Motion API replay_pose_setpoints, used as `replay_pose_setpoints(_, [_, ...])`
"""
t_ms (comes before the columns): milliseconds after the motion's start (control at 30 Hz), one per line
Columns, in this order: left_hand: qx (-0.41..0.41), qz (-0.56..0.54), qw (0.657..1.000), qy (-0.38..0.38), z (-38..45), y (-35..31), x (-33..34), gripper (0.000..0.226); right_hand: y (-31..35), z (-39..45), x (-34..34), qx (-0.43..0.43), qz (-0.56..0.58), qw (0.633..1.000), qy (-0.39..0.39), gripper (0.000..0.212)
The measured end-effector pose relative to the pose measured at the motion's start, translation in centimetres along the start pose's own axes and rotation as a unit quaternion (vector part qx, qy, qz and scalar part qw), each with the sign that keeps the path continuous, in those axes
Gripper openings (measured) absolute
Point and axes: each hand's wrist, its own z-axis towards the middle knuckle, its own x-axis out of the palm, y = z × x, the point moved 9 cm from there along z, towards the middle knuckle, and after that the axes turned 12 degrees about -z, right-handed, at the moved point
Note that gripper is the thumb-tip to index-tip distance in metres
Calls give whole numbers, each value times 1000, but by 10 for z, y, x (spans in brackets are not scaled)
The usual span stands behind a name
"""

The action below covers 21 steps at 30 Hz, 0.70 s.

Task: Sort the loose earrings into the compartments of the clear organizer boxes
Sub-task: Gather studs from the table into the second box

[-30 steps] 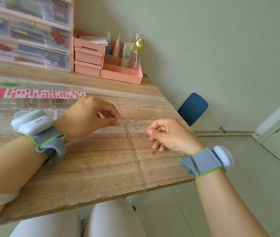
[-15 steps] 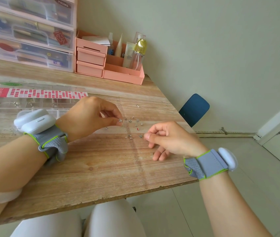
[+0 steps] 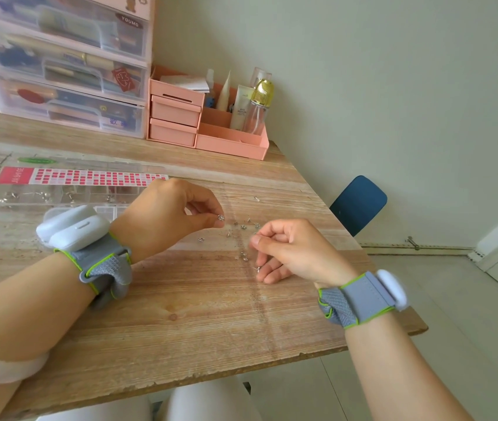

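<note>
On the wooden desk (image 3: 180,299), near its middle, a small group of loose earrings (image 3: 243,230) lies scattered, and both hands are close to it. The left hand (image 3: 165,217) is at about 9 o'clock from the group; its thumb and forefinger pinch one small silver earring (image 3: 221,218) and hold it just above the desk. The right hand (image 3: 293,250) is at about 4 o'clock from the group, with the fingers curled; thumb and forefinger are pressed together, but I cannot tell if something is between them, and a small metal piece shows near its lower fingers. One more earring (image 3: 256,199) lies alone at 12 o'clock from the group. The clear organizer box (image 3: 59,197) lies flat at 9 o'clock, partly behind the left wrist, with some small metal pieces in its compartments, and a sheet with red labels (image 3: 89,177) rests along its far side. Each wrist wears a grey band with a white device. At 11 o'clock, against the wall, stand a clear drawer unit (image 3: 68,71) and a pink desk organizer (image 3: 205,123) with bottles in it. A blue chair (image 3: 360,202) is beyond the desk edge at 2 o'clock.
</note>
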Motion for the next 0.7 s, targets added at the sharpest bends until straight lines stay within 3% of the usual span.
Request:
replay_pose_setpoints(100, [-14, 3, 1000, -13, 1, 4, -4, 2, 4, 4, -5, -17, 3, 1000, -21, 11])
replay_pose_setpoints(300, [-36, 0, 999, -34, 3, 9, -8, 3, 9, 18, -45, -59, -79, 982, -164, 16])
replay_pose_setpoints(700, [-61, -10, 997, -44, 3, 16, -8, 6, -4, 51, -54, -83, -143, 960, -225, 15])
